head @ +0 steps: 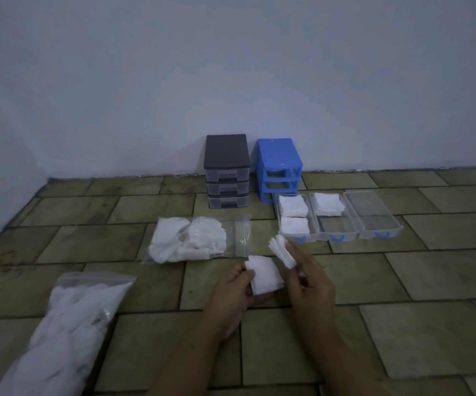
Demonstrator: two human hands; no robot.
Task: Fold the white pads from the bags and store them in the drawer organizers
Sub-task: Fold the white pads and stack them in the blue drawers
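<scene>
A: Where's the pad?
B: Lower centre. Left hand (232, 284) pinches thin white square pad (265, 277); right hand (306, 274) grips a fanned white pad stack (282, 252).
A: Handling?
B: Prob. light, limp — hold corners w/ fingertips.

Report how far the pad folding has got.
Done: folded pads fill the first drawer and half the second. In hand: left hand holds a flat pad; right hand holds a folded stack. Left: the third drawer is empty, and two bags hold pads.
</scene>
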